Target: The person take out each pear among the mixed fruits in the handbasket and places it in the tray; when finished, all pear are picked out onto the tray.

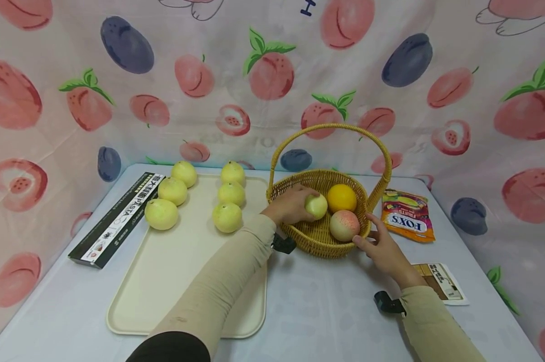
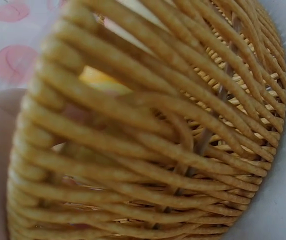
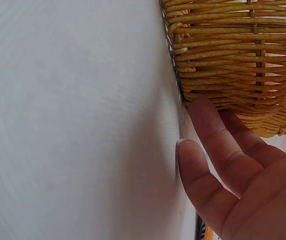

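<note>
A woven wicker basket (image 1: 320,246) with a tall hoop handle stands right of the tray's far half. Over its left rim reaches my left hand (image 1: 292,203), gripping a pale yellow-green round fruit (image 1: 316,206) inside. Beside that fruit lie an orange (image 1: 342,197) and a peach (image 1: 345,225). In the left wrist view the basket's weave (image 2: 133,135) hides most of the held fruit and the fingers. My right hand (image 1: 385,251) touches the basket's right side. The right wrist view shows that hand's fingers (image 3: 218,140) mostly straight, some against the basket's lower wall (image 3: 243,65).
On a cream tray (image 1: 182,281) several yellow-green fruits (image 1: 227,217) stand in two rows. A black pasta box (image 1: 118,221) lies along the tray's left side. Right of the basket are a Fox's candy bag (image 1: 408,216) and a flat brown-and-white packet (image 1: 442,284).
</note>
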Demonstrator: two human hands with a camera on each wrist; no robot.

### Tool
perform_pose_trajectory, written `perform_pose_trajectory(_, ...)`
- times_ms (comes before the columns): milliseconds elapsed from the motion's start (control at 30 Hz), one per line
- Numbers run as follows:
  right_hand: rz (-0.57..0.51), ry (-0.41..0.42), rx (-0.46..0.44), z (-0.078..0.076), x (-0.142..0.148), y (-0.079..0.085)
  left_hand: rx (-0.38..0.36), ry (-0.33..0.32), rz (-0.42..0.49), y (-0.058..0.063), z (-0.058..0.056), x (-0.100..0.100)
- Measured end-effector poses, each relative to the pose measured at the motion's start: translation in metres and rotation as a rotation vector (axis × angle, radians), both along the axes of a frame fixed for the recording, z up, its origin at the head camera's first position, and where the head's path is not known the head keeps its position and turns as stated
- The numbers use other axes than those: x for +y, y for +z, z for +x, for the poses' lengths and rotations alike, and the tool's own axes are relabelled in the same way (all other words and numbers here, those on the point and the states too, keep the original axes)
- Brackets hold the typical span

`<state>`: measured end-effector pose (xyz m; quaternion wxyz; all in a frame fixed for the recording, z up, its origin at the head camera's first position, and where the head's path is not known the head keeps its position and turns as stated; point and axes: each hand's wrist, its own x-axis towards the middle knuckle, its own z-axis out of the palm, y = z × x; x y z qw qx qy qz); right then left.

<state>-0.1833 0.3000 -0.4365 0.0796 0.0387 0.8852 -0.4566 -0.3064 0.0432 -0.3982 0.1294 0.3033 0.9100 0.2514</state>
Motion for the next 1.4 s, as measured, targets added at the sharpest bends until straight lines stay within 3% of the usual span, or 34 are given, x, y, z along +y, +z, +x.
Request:
perform_pose_trajectory(467,-0.007,0.001,-0.009,0.0007,-0.0008,0.0012,0.023,-0.041,-0.049,0.0028,0.0037,0.0018)
perform_pose_trajectory(700,-0.006,0.004,-0.010,0.0008,-0.0007,0.0003,0.006,-0.037,-0.051,0.0009,0.0029,0.0019)
perform_pose_trajectory(933,-0.001,0.004,-0.004,0.0004,-0.0011,0.0019,0.054,-0.013,-0.043,0.0000,0.0022,0.0026)
perform_pose_trajectory(1400,-0.013,0.001,-0.014,0.0014,-0.0023,0.0042,0.030,0.002,-0.039,-0.0014,0.0044,0.0022)
